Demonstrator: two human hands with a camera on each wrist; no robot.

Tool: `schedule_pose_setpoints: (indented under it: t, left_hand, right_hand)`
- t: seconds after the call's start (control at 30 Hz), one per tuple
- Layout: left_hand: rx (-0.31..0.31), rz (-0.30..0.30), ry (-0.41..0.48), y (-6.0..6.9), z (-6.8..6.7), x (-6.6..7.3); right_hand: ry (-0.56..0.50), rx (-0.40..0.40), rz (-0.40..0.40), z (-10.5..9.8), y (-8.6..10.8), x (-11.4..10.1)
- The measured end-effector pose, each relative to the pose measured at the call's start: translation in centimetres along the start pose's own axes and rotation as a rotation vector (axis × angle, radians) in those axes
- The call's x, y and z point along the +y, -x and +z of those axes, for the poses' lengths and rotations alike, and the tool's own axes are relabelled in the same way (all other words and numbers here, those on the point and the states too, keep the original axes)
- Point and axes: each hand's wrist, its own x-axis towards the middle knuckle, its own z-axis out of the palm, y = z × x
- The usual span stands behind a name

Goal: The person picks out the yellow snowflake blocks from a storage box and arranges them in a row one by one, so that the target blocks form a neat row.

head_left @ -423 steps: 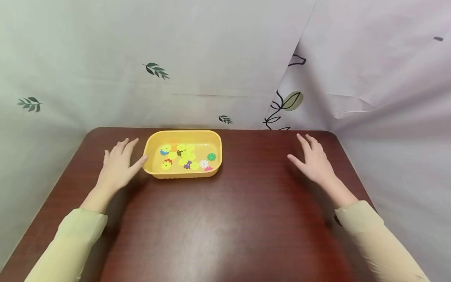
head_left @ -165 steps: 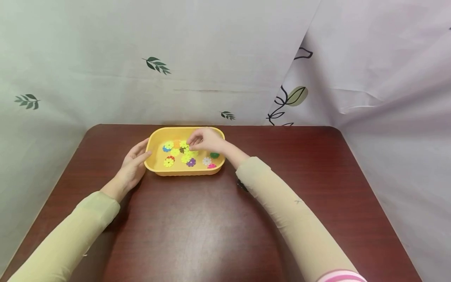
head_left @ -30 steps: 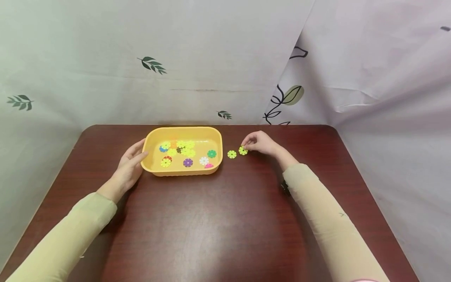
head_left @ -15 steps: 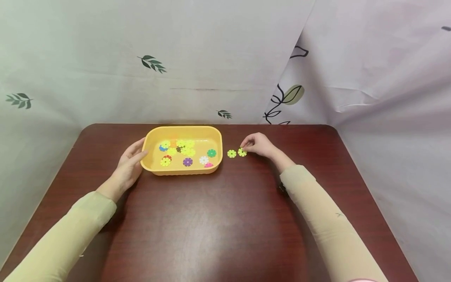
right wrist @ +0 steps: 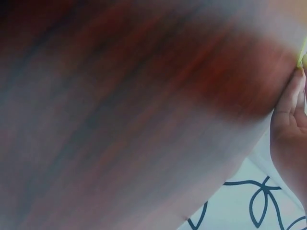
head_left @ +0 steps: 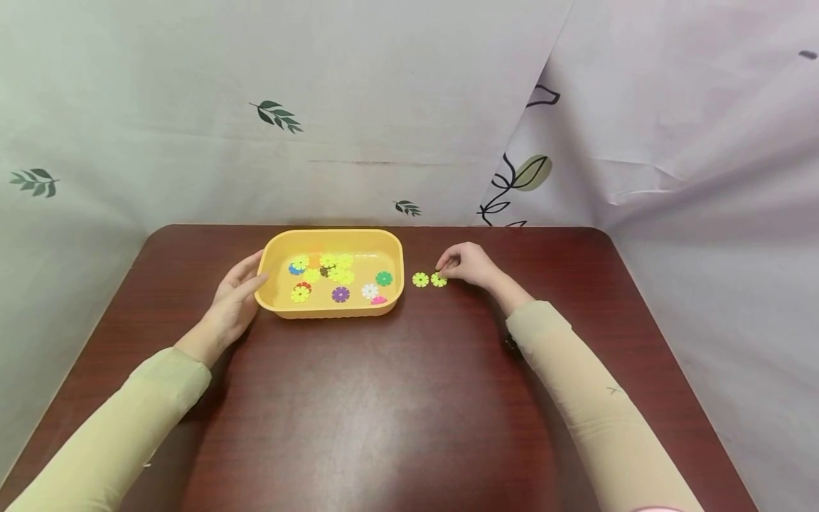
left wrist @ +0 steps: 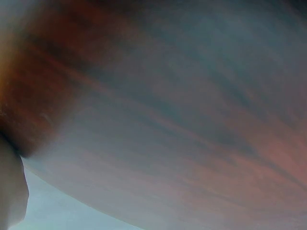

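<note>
In the head view my left hand (head_left: 232,302) grips the left end of a yellow plastic tray (head_left: 329,313), thumb over the rim and fingers along the outer side. Inside lie several flower-shaped notched discs, mostly yellow, plus a purple disc (head_left: 340,294), a green disc (head_left: 384,279) and other colours. My right hand (head_left: 472,264) pinches a yellow disc (head_left: 439,281) at the table surface. Just left of it lies another yellow disc (head_left: 420,280), flat beside the tray. The right wrist view catches only part of the right hand (right wrist: 288,139) and a yellow sliver.
A dark red-brown table (head_left: 371,412) extends toward me, with its far edge close behind the tray. Pale cloth (head_left: 192,142) with leaf prints hangs behind and at both sides. The left wrist view shows mostly blurred tabletop and a bit of hand (left wrist: 12,191).
Early on, both hands were apart from the tray. The right hand then reached in, and two yellow discs now lie outside it. Lately the pinched disc shifted slightly leftward and nearer me.
</note>
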Motion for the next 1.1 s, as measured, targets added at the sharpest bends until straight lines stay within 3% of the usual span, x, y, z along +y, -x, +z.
schedule_pose_setpoints:
  t: [0.47,0.8,1.1]
  left_hand:
    - [0.012,-0.015,-0.017,0.2,0.2,0.1]
    - [0.005,-0.011,-0.016,0.1,0.0,0.1]
    - [-0.005,-0.007,-0.015,0.1,0.0,0.1]
  right_hand:
    - [-0.003,-0.004,-0.016,-1.1,-0.3,-0.9]
    - [-0.020,0.007,-0.064,-2.3,-1.9,-4.1]
    - [-0.037,-0.002,-0.129,-1.8,-3.6,-7.9]
